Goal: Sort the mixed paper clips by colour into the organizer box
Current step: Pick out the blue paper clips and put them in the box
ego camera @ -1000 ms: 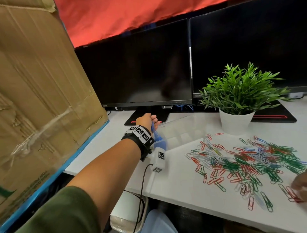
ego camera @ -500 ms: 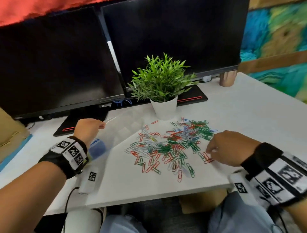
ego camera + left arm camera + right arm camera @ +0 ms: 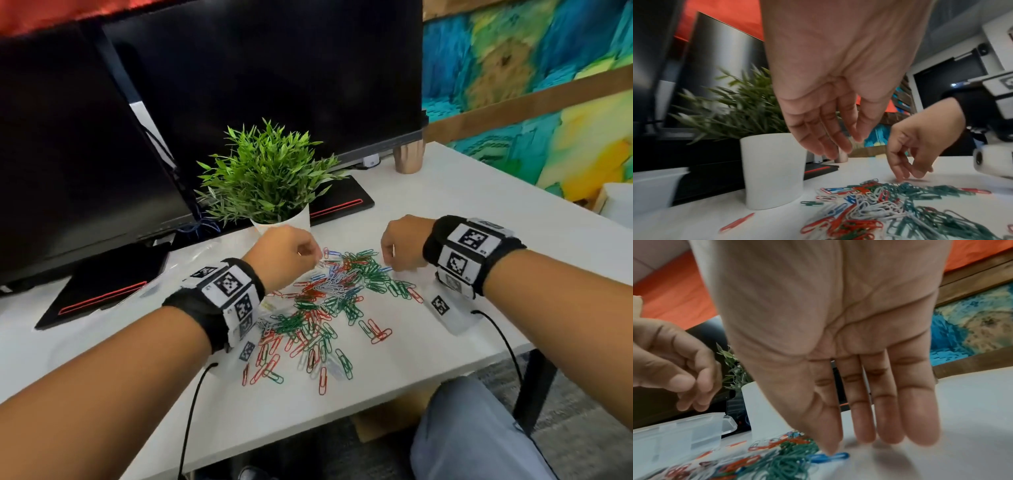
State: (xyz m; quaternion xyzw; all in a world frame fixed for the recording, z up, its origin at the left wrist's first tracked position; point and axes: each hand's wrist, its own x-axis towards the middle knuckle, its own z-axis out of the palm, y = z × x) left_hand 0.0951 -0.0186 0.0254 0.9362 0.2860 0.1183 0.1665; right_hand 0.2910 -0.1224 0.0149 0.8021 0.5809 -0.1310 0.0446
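Note:
A heap of red, green, blue and white paper clips lies on the white table. My left hand hovers over the heap's far left side. Its fingers hang relaxed and hold nothing. My right hand reaches down at the heap's far right edge with straight fingers. Its thumb tip presses on a blue clip lying on the table. The clear organizer box stands to the left of the heap, partly hidden behind my left wrist in the head view.
A green plant in a white pot stands just behind the heap, close to both hands. Two dark monitors and their black bases fill the back. A copper cup is at the far right. The table's front edge is near.
My left hand has left the organizer box and moved right to above the heap. My right hand has moved from the near right edge of the heap to its far edge.

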